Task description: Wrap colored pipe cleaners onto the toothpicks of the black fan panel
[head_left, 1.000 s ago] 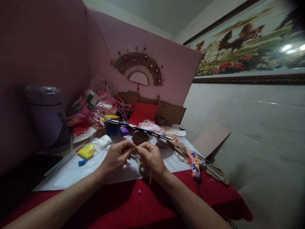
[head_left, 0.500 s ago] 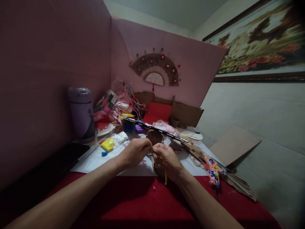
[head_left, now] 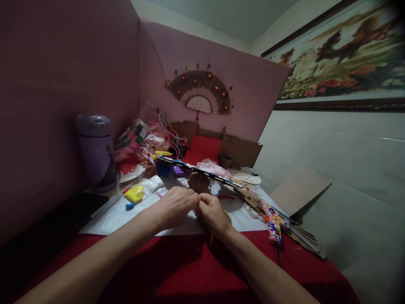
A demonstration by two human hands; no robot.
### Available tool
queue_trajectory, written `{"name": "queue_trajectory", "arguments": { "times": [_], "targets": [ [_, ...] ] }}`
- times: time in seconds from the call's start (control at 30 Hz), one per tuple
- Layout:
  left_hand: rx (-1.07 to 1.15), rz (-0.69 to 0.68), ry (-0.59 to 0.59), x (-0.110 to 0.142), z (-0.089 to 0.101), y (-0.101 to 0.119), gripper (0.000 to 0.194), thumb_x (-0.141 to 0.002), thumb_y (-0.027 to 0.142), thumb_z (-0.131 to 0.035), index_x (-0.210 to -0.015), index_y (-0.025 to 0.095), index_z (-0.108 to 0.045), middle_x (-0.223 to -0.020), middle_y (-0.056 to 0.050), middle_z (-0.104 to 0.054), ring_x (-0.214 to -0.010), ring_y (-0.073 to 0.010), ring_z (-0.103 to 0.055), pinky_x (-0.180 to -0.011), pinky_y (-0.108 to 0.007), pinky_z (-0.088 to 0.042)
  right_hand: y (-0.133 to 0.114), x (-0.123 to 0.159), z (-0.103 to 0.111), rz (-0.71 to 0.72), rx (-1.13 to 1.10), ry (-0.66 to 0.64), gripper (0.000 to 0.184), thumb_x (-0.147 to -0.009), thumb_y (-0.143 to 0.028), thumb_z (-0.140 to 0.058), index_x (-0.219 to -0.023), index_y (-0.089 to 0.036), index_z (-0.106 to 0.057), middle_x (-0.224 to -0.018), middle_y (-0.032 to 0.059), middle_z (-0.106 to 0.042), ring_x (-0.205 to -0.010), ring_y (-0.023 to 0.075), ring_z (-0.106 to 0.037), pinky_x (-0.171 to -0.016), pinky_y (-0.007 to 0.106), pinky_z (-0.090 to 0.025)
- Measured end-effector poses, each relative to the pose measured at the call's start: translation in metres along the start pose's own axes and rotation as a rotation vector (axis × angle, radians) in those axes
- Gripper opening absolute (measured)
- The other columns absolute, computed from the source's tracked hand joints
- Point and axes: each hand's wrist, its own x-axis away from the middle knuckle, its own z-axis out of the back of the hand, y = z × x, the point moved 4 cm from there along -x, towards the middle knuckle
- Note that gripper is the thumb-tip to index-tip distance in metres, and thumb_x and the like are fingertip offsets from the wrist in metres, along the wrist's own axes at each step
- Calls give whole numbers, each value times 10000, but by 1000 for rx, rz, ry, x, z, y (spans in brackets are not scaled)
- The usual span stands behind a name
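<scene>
My left hand is closed in a pinch, its fingertips meeting those of my right hand above the white paper. What the left fingertips hold is hidden. My right hand is closed too, and a thin yellow cord hangs below it. Just beyond both hands lies a long dark strip, edged with blue and white bits and slanting down to the right. Under it sits a brown rounded thing. A gold-coloured curved edge shows beside my right hand, mostly covered by it.
White paper lies over a red cloth. To the left stand a purple tumbler and a yellow clay packet. A flower-patterned glue gun and cardboard strips lie right. A decorated fan hangs on the pink board.
The view has shifted slightly, so things sit further left. My left hand has turned more knuckles-up, and my fingertips remain together. Less of the yellow cord shows below my right hand.
</scene>
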Motion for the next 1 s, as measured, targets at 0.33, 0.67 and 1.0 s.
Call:
{"name": "queue_trajectory", "arguments": {
  "times": [0.33, 0.67, 1.0],
  "targets": [
    [980, 253, 73, 8, -2, -25, 115, -727, 171, -504, -622, 160, -549, -548, 34, -504, -500, -89, -442, -473, -199, -330, -31, 10, 3, 103, 44, -100, 119, -727, -270, -590, -666, -181, -541, -548, -35, -544, -453, 82, -429, -439, 200, -329],
    [1515, 364, 181, 5, -17, -22, 214, -696, 320, -642, -686, 129, -547, -495, 42, -499, -408, -63, -416, -379, -179, -317, -30, 8, 5, 94, -110, 12, 206, -714, -342, -637, -693, -178, -514, -505, -66, -481, -359, 43, -298, -356, 185, -227],
    [1640, 417, 397, 5, -22, -20, 244, -655, 321, -709, -675, 134, -553, -515, 48, -515, -401, -62, -433, -373, -184, -379, -40, 21, 2, 384, 269, 110, 153, -822, -278, -544, -729, -161, -572, -631, -8, -548, -576, 115, -483, -550, 234, -373]
  ]
}}
